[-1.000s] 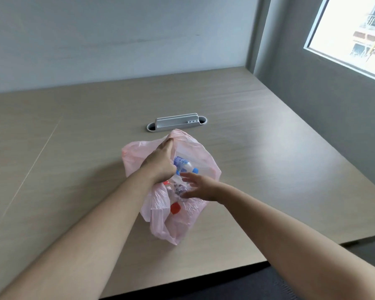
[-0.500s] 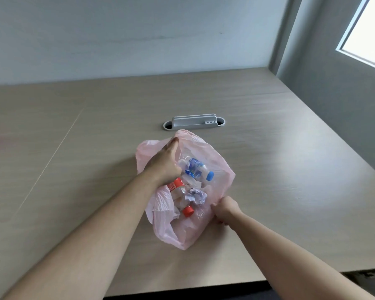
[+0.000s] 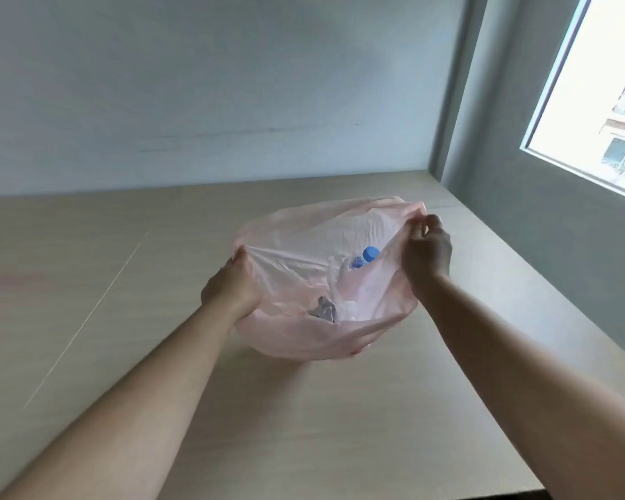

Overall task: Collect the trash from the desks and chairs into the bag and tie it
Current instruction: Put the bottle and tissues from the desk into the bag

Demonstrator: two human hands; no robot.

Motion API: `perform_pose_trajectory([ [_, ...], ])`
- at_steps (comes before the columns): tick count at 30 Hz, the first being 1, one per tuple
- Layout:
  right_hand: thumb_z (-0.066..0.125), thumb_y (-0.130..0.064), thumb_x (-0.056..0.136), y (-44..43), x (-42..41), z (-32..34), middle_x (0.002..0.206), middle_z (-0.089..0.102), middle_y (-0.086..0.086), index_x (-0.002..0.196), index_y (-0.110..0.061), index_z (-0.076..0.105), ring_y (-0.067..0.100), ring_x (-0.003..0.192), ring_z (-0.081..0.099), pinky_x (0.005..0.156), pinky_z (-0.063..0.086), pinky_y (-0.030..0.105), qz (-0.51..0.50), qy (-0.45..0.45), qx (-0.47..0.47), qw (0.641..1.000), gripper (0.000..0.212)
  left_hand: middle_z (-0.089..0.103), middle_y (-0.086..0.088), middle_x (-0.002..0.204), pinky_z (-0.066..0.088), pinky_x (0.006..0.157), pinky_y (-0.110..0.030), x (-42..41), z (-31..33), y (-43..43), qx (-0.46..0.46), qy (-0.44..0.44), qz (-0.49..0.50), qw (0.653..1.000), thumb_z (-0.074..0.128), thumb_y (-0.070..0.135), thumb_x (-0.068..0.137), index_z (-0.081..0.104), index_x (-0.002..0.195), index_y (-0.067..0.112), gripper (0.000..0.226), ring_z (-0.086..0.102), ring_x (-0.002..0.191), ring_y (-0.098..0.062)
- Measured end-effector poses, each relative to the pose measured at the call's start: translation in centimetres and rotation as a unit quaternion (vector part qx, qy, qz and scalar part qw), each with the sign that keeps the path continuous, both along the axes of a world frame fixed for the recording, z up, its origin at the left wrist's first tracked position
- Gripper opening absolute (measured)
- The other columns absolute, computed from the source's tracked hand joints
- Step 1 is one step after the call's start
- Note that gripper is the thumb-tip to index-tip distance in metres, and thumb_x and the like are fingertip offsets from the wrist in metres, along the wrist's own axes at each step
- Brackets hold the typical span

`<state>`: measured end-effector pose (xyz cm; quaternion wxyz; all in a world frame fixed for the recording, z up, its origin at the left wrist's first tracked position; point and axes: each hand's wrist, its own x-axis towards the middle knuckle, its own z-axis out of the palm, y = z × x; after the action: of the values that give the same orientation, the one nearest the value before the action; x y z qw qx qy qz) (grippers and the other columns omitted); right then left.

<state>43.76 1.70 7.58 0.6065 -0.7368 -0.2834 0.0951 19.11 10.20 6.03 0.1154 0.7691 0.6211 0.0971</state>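
Note:
A thin pink plastic bag (image 3: 304, 337) hangs above the wooden desk (image 3: 87, 283), held wide by both hands. My left hand (image 3: 231, 290) grips the bag's left rim. My right hand (image 3: 426, 254) pinches the right rim, raised a little higher. Inside the bag I see a clear bottle with a blue cap (image 3: 365, 256) and a crumpled grey paper (image 3: 323, 310). The rest of the bag's contents are hidden by the plastic.
The desk runs back to a pale wall (image 3: 231, 102). At the right, a grey wall (image 3: 520, 247) with a bright window (image 3: 599, 102) borders it. A thin seam (image 3: 98, 301) crosses the desk at the left. The desk's front edge shows at the bottom right.
The bag has been lifted off the desk and its mouth pulled wide. My right hand moved from the bag's lower side up to its right rim. The view tilted up, and the grey cable tray is out of sight.

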Motion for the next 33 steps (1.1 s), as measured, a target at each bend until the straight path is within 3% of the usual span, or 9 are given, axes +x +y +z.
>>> perform_pose_trajectory([
  [4, 0.035, -0.021, 0.099, -0.4, 1.8, 2.6, 0.109, 0.065, 0.015, 0.105, -0.014, 0.06, 0.035, 0.103, 0.057, 0.079, 0.038, 0.032, -0.042, -0.093, -0.043, 0.994, 0.027, 0.032, -0.014, 0.149, 0.04, 0.099, -0.04, 0.8, -0.2, -0.8, -0.027, -0.024, 0.002, 0.999, 0.041, 0.011, 0.086, 0.001, 0.151, 0.013, 0.076, 0.046, 0.126, -0.036],
  [8, 0.034, -0.02, 0.098, -1.1, 2.6, 4.1, 0.1, 0.068, 0.02, 0.105, -0.02, 0.061, 0.041, 0.096, 0.06, 0.075, 0.042, 0.036, -0.101, -0.169, -0.042, 0.979, 0.028, 0.031, -0.014, 0.149, 0.044, 0.086, -0.041, 1.8, 0.4, -1.3, 0.026, -0.103, 0.0, 0.994, 0.041, 0.008, 0.087, 0.002, 0.149, 0.013, 0.074, 0.053, 0.112, -0.042],
  [12, 0.032, -0.024, 0.1, -1.9, 2.7, 4.2, 0.092, 0.067, 0.025, 0.111, -0.02, 0.058, 0.047, 0.089, 0.06, 0.074, 0.045, 0.04, -0.121, -0.251, -0.054, 0.959, 0.029, 0.007, -0.003, 0.16, 0.045, 0.085, -0.04, 2.4, 1.8, -1.9, 0.109, -0.152, -0.015, 0.982, 0.044, 0.003, 0.086, 0.002, 0.151, 0.018, 0.079, 0.052, 0.117, -0.041],
  [15, 0.03, -0.025, 0.101, -2.7, 2.8, 2.4, 0.091, 0.066, 0.027, 0.114, -0.018, 0.054, 0.047, 0.088, 0.062, 0.07, 0.041, 0.038, -0.082, -0.319, -0.138, 0.934, 0.028, 0.006, -0.002, 0.16, 0.042, 0.072, -0.035, 2.6, 1.4, -2.6, 0.126, -0.143, -0.04, 0.981, 0.046, 0.002, 0.084, 0.001, 0.151, 0.019, 0.083, 0.057, 0.106, -0.042],
  [18, 0.029, -0.029, 0.101, -3.7, 3.0, -0.8, 0.092, 0.067, 0.024, 0.116, -0.018, 0.048, 0.042, 0.087, 0.064, 0.066, 0.036, 0.035, -0.027, -0.358, -0.248, 0.9, 0.027, -0.004, 0.001, 0.16, 0.045, 0.073, -0.033, 2.4, -0.6, -3.2, 0.054, -0.083, -0.081, 0.992, 0.052, 0.007, 0.083, -0.009, 0.15, 0.023, 0.092, 0.057, 0.11, -0.036],
  [23, 0.039, -0.026, 0.097, -5.5, 2.2, -6.0, 0.092, 0.068, 0.014, 0.114, -0.018, 0.046, 0.034, 0.086, 0.065, 0.064, 0.04, 0.031, 0.017, -0.331, -0.351, 0.876, 0.02, -0.008, 0.007, 0.16, 0.05, 0.077, -0.033, 1.8, -3.5, -4.3, -0.043, 0.007, -0.122, 0.992, 0.062, 0.017, 0.08, -0.01, 0.149, 0.028, 0.101, 0.061, 0.105, -0.031],
  [27, 0.041, -0.016, 0.092, -7.0, 1.4, -7.3, 0.093, 0.068, 0.014, 0.11, -0.017, 0.047, 0.033, 0.086, 0.064, 0.062, 0.04, 0.03, -0.002, -0.293, -0.383, 0.876, 0.019, -0.007, 0.009, 0.159, 0.049, 0.079, -0.033, 1.0, -4.3, -4.9, -0.047, 0.019, -0.132, 0.99, 0.063, 0.022, 0.08, -0.008, 0.149, 0.03, 0.099, 0.059, 0.108, -0.031],
  [31, 0.042, -0.018, 0.091, -8.9, 0.2, -7.7, 0.104, 0.065, 0.013, 0.122, -0.018, 0.041, 0.034, 0.095, 0.061, 0.066, 0.04, 0.031, -0.003, -0.243, -0.41, 0.879, 0.03, 0.004, 0.006, 0.157, 0.047, 0.071, -0.032, 0.6, -5.2, -5.4, -0.039, 0.024, -0.173, 0.984, 0.06, 0.028, 0.079, 0.001, 0.143, 0.037, 0.087, 0.061, 0.103, -0.033],
  [33, 0.043, -0.024, 0.092, -10.2, -0.5, -7.6, 0.11, 0.062, 0.013, 0.126, -0.019, 0.038, 0.034, 0.1, 0.059, 0.068, 0.039, 0.031, -0.008, -0.228, -0.43, 0.874, 0.034, -0.005, 0.004, 0.159, 0.047, 0.075, -0.034, 0.4, -5.5, -5.9, -0.047, 0.049, -0.187, 0.98, 0.059, 0.032, 0.081, -0.005, 0.144, 0.041, 0.09, 0.059, 0.11, -0.033],
])
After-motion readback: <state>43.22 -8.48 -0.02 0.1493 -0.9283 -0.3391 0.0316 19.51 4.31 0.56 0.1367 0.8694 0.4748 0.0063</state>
